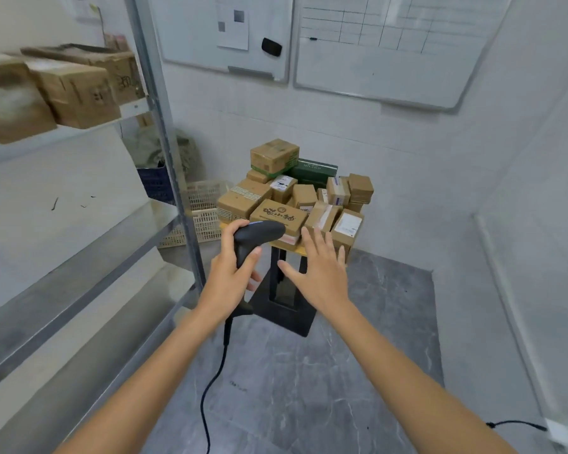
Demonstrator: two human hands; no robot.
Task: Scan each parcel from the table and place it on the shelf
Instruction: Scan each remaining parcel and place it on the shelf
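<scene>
From the head camera we saw the left hand (232,273) wrapped around the grip of a black barcode scanner (254,239), whose head pointed toward the parcels while its cable (210,385) trailed down toward the floor. The right hand (318,270) was held out flat, fingers straight and spread, holding nothing, just in front of the table's near edge. The parcels (295,198), mostly brown cardboard boxes with one dark green box (315,170) among them, were heaped on a small table (287,245) with a black base, standing on grey floor in the corner. To our left stood the metal shelf (79,224); its upper level carried several brown boxes (76,90), blurred. Two whiteboards (391,50) hung on the wall behind the table, and plastic crates (204,211) sat on the floor beside the shelf post.
</scene>
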